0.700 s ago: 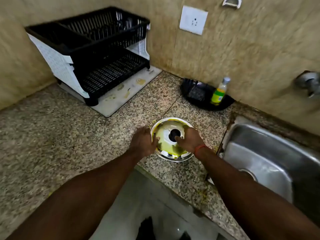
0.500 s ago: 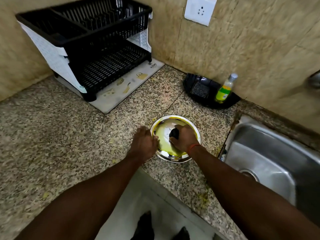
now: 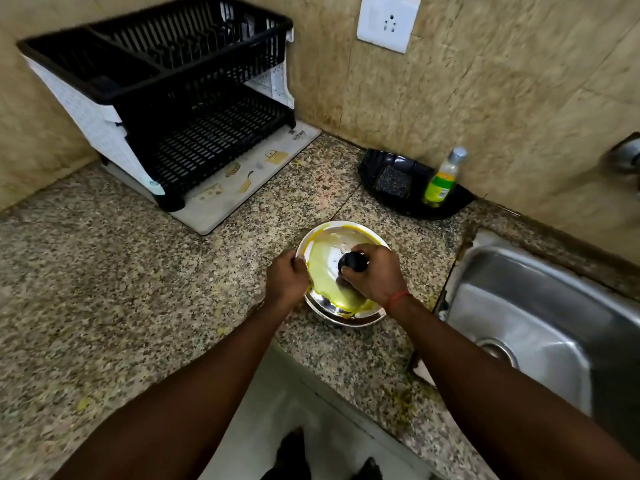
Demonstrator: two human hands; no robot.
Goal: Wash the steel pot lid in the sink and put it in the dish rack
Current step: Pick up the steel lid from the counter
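Right hand (image 3: 375, 275) clenched, left hand (image 3: 287, 278) loosely curled alongside.

Right hand (image 3: 375, 275) wraps over most of the knob (image 3: 350, 260) and covers the right side of the lid (image 3: 322, 271). Left hand (image 3: 287, 277) has its fingertips tucked out of sight at the rim, so can't tell the grip. Tap (image 3: 627, 155) and sink (image 3: 540, 306) run off the right edge, and the bottle (image 3: 441, 180) label is unreadable.

I count two bare hands: one left hand (image 3: 287, 277), one right hand (image 3: 375, 277). There is one round steel pot lid (image 3: 323, 271) smeared yellow, one black plastic dish rack (image 3: 207, 77) far left, one shiny steel sink (image 3: 519, 271) on the right, one green bottle (image 3: 441, 183).
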